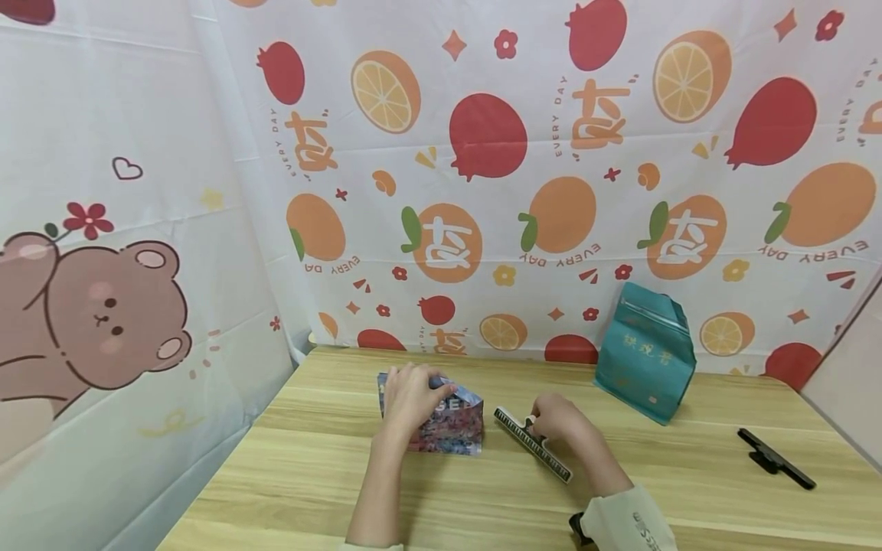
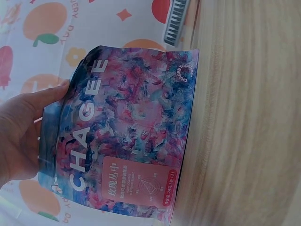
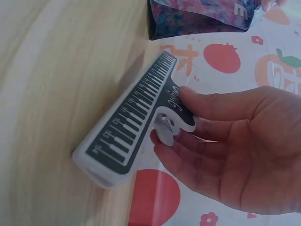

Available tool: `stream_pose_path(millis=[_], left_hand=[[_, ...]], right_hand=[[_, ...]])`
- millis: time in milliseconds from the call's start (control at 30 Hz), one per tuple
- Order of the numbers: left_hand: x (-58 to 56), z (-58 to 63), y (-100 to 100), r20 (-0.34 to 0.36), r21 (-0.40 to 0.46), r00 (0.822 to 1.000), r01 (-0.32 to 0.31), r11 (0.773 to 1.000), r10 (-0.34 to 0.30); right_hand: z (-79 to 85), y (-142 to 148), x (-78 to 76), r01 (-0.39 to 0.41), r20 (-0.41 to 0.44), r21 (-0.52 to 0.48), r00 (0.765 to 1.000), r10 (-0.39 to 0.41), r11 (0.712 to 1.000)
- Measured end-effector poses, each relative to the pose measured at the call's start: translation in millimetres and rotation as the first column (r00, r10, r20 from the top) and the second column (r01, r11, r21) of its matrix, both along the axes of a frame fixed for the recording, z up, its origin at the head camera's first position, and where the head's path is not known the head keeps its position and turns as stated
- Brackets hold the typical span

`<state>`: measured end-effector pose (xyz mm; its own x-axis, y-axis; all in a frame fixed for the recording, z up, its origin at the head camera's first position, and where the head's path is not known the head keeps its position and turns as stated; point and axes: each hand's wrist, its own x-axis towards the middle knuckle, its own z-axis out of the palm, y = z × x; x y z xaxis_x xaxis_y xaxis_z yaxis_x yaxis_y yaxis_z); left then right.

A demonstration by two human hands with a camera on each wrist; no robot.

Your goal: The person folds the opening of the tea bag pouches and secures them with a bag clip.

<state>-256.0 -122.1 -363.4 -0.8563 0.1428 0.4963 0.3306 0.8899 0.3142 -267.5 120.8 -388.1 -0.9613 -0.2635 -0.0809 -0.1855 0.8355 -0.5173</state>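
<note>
A pink and blue tea bag [image 2: 136, 108] printed CHAGEE stands upright on the table. Its top is folded over, and my left hand [image 1: 411, 394] grips that fold between thumb and fingers. To the right of the bag, my right hand [image 3: 235, 146] pinches the handle of a long bag clip [image 3: 136, 110] with a piano-key pattern. The thumb presses one side of the handle and the fingers lie on the other. In the head view the clip [image 1: 530, 444] slants just above or on the table, apart from the bag; I cannot tell whether it touches the wood.
A teal tea bag [image 1: 644, 352] stands at the back right of the wooden table [image 1: 289, 474]. Nearer the right edge lies a black bag clip [image 1: 775, 458]. Printed cloth [image 1: 482, 69] hangs behind the table and along its left side.
</note>
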Motion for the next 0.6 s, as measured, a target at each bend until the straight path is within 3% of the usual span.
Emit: stream_pose_path(millis=[600], left_hand=[[-1.5,1.3,2.2,0.023,-0.007,1.000,-0.013,1.000,0.013]], right_hand=[[5.6,-0.2,-7.6,0.112,-0.123,-0.147,0.984,-0.131,0.983]])
